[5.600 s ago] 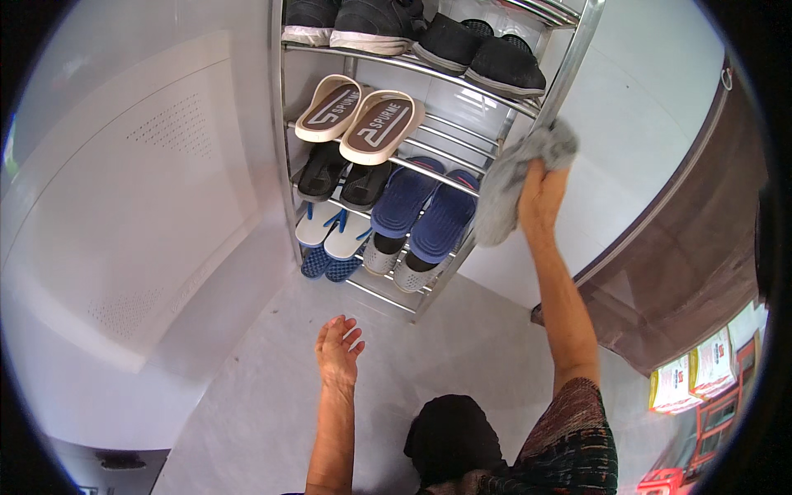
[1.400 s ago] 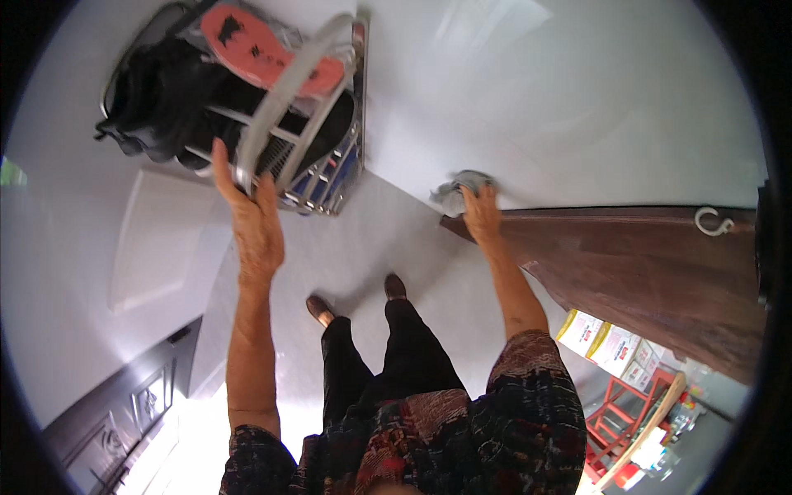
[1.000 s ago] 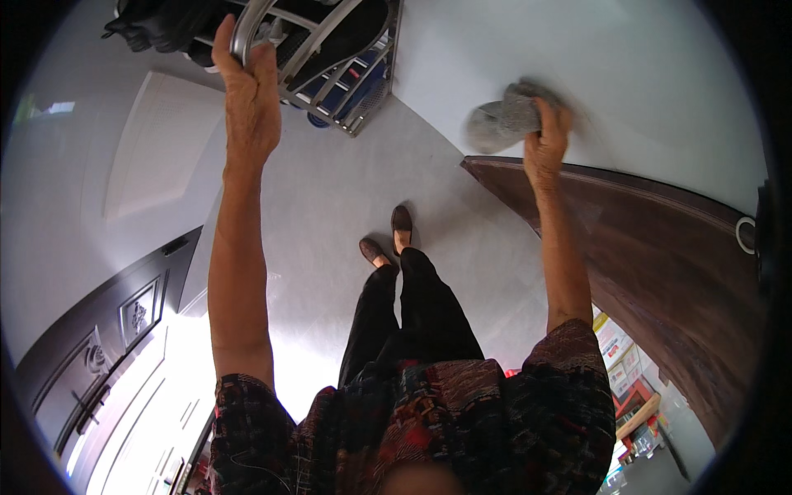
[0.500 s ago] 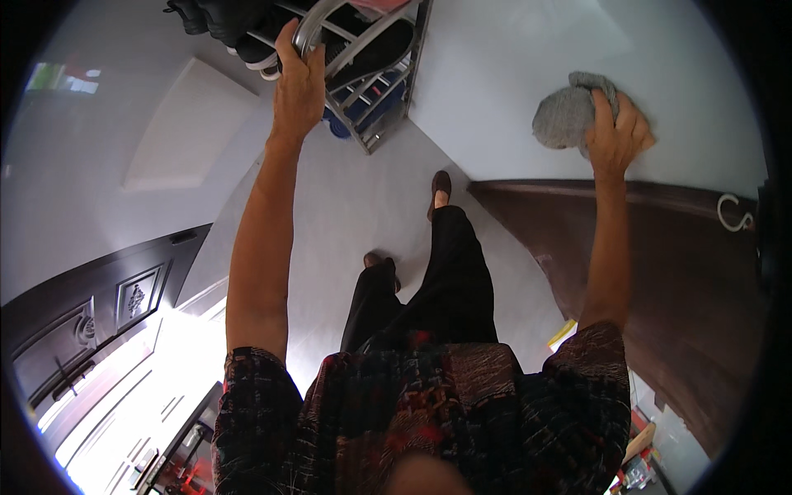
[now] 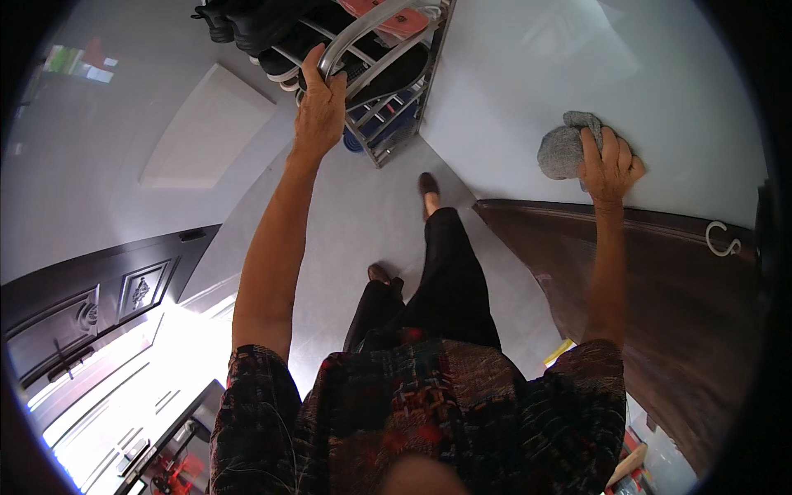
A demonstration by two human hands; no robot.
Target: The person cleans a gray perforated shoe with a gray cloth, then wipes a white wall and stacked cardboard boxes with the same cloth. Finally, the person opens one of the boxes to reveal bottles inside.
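While my left hand (image 5: pixel 320 115) grips the rack (image 5: pixel 350 36), my right hand (image 5: pixel 609 169) holds cloth (image 5: pixel 559 153) against wall (image 5: pixel 660 99) — wiping apparently underway, extent left unclear.

A metal shoe rack (image 5: pixel 355 35) is gripped by the left fingers (image 5: pixel 311 66); a grey cloth (image 5: pixel 559 153) is held against the pale wall (image 5: pixel 660 91) by the right fingers (image 5: pixel 610 150).

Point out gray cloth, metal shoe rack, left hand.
Gray cloth (image 5: pixel 562 153): head view, on its rounded left bulge.
Metal shoe rack (image 5: pixel 337 48): head view, on its curved rail.
Left hand (image 5: pixel 320 114): head view, back of the hand.
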